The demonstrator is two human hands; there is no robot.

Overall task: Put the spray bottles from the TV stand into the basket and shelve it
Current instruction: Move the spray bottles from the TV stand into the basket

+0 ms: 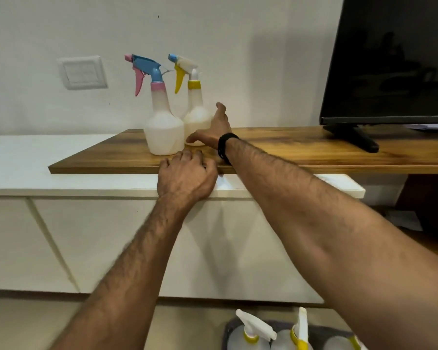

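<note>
Two white spray bottles stand on the wooden TV stand top [288, 150]: one with a blue and pink trigger head [162, 122] in front, one with a yellow trigger and collar [196, 107] behind it to the right. My right hand [215, 130] is open at the base of the yellow bottle, thumb up, fingers spread beside it. My left hand [187, 175] rests with curled fingers on the stand's front edge, holding nothing. At the bottom of the view a grey basket [228, 332] on the floor holds spray bottles [253, 332] with white and yellow heads.
A black TV [390, 61] stands on its foot at the right of the wooden top. A white cabinet [111, 243] sits under and left of the stand. A white wall plate [82, 72] is on the wall at left.
</note>
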